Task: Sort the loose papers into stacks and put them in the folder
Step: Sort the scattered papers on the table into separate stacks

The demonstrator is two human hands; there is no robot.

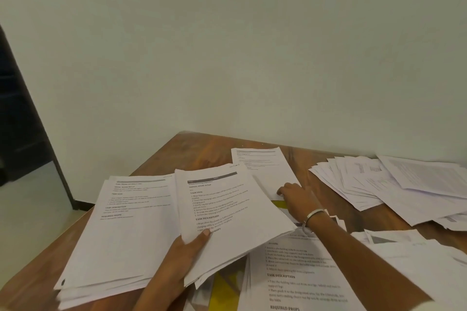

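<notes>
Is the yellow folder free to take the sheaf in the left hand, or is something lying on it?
Not free. The yellow folder is mostly buried: the sheaf in the left hand hangs over it, printed pages overlap its right side, and the right hand pinches a sheet beyond it.

The yellow folder [225, 293] is almost all covered by papers; only small strips of it show. The left hand [187, 247] has its fingers hidden under the bundle [227, 212] it holds; only the thumb is seen on top. The right hand [294, 197] hides its fingertips against the far sheet [262, 166], so the grip cannot be told. The print on that sheet is too small to read. The fanned pile [394, 184] is blurred and cut by the right edge. The near sheet [303, 283] is cut by the bottom edge.
</notes>
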